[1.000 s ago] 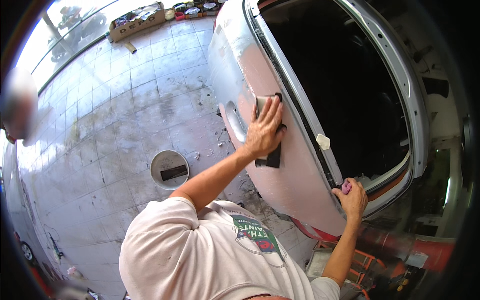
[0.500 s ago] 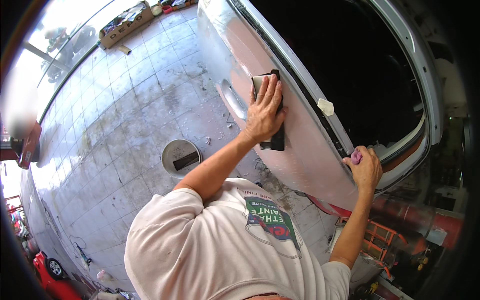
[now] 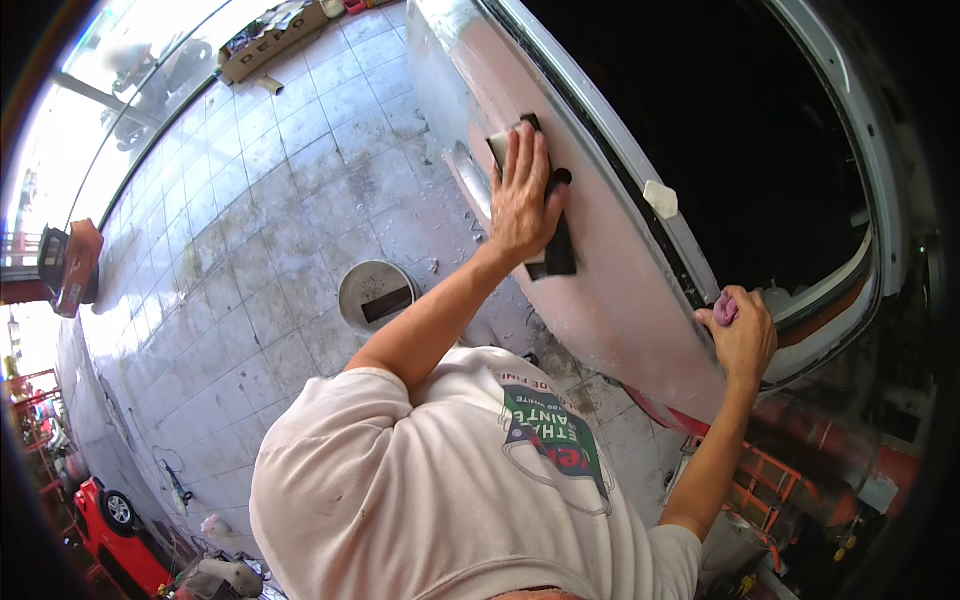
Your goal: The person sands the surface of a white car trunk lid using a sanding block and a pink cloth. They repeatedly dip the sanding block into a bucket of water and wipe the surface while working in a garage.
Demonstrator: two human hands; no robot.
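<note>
My left hand (image 3: 522, 205) lies over a long black hand sanding block (image 3: 562, 248), pressing it against a car door (image 3: 630, 310) with pinkish filler patches. The thumb bears on the block's dark knob, and pale sandpaper shows at its upper end. Beside the block, the door handle (image 3: 472, 182) is partly covered by my arm and hand. At the lower corner of the window opening, my right hand (image 3: 748, 335) rests on the door's edge. Its fingers close round a crumpled purple lump, perhaps a cloth (image 3: 726, 308).
A round bucket (image 3: 352, 285) with a dark bar across it stands on the tiled floor (image 3: 270, 240). A pale pad (image 3: 660, 199) sits on the window ledge. An orange metal frame (image 3: 765, 480) is at lower right, a cardboard box (image 3: 270, 45) at the far left.
My left hand and the sanding block have slid a little up along the door. My right hand keeps its hold at the window corner; the whole view has shifted slightly.
</note>
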